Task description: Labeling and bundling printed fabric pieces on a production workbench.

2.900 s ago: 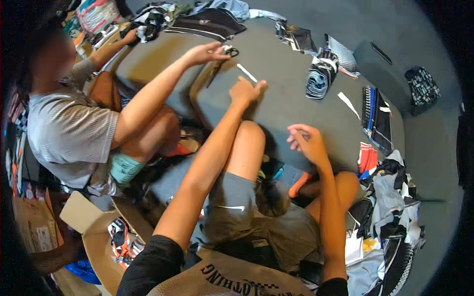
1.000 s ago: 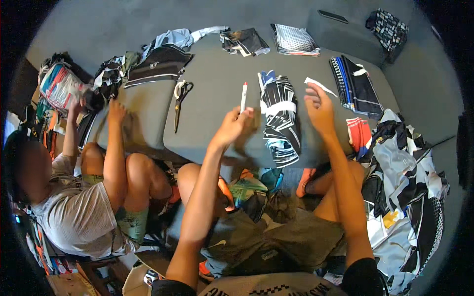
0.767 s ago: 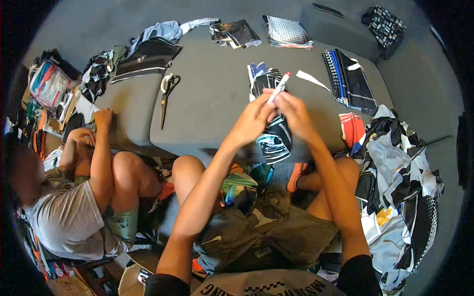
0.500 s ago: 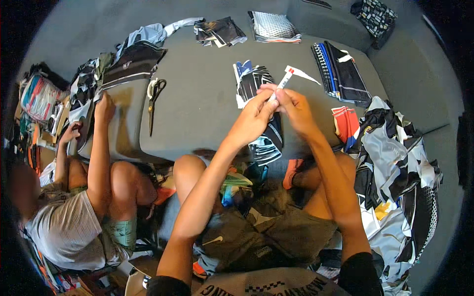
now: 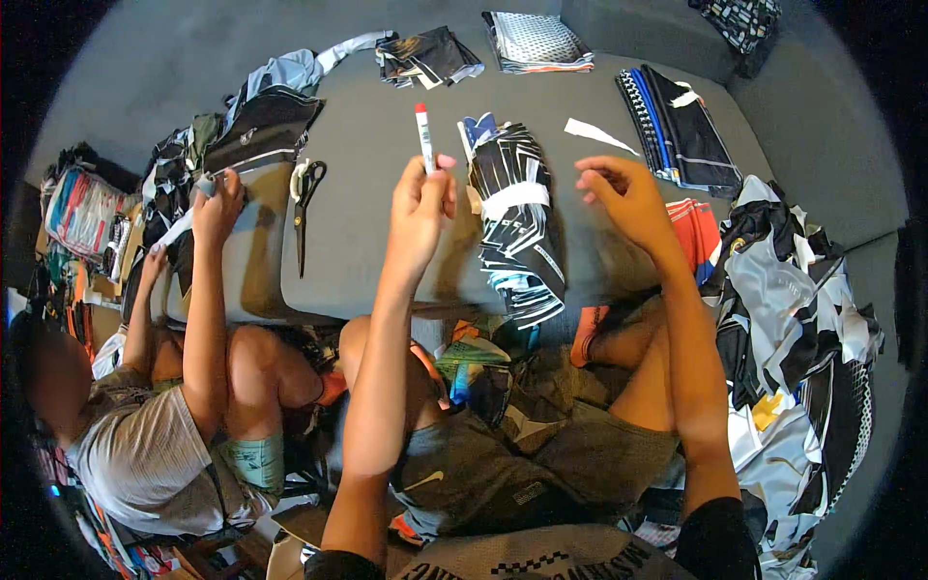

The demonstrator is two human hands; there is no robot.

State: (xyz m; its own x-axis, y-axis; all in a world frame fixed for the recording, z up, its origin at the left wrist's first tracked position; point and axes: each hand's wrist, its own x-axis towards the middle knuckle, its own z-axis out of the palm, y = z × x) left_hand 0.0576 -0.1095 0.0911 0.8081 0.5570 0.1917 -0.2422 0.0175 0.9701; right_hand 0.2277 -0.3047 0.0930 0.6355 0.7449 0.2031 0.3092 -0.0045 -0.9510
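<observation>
My left hand [image 5: 421, 208] is closed around a white marker [image 5: 424, 140] with a red end, held upright above the grey cushioned surface [image 5: 382, 242]. To its right lies a bundle of black-and-white striped fabric pieces [image 5: 522, 256], with a white band [image 5: 515, 200] around its middle. On the far side of that bundle my right hand [image 5: 623, 193] hovers with fingers loosely bent and apart, nothing visible in them. A loose white strip [image 5: 601, 134] lies just beyond it. Red folded fabric [image 5: 690, 228] sits partly behind my right forearm.
Black scissors [image 5: 304, 208] lie at left. Folded fabric stacks stand at the back, one black [image 5: 430, 60], one patterned white [image 5: 538, 42], and a dark one [image 5: 681, 130] at right. Scrap fabric [image 5: 778, 309] heaps at far right. A co-worker [image 5: 145, 445] handles fabric at left.
My hands have parted. My left hand has carried the marker leftward and turned it upright, while my right hand let go and moved right. The bundle's white band now shows.
</observation>
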